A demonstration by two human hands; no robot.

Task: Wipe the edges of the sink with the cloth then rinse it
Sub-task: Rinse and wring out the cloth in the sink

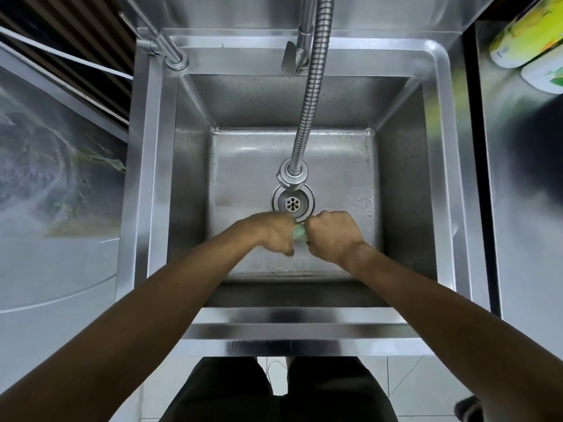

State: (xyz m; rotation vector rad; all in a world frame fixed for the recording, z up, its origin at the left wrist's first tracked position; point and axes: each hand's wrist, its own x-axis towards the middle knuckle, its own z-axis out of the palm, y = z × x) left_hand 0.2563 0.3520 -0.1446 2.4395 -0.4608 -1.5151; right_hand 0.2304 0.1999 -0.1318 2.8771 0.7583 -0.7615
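Note:
A deep stainless steel sink [441, 178] fills the middle of the head view. Over its basin, just in front of the drain [293, 203], my left hand [275, 233] and my right hand [332, 234] are fists held close together. Between them shows a small bit of pale green cloth [299, 233], gripped by both hands and mostly hidden inside them. A flexible metal hose [307, 102] hangs down from the back, and its spray head [292, 176] ends just behind the drain. I see no water stream.
A second tap [173, 57] stands at the sink's back left corner. To the left lies a grey surface [58, 190]. On the dark counter at right sit yellow-green packets [524, 35]. The sink's front rim [304, 333] is close to my body.

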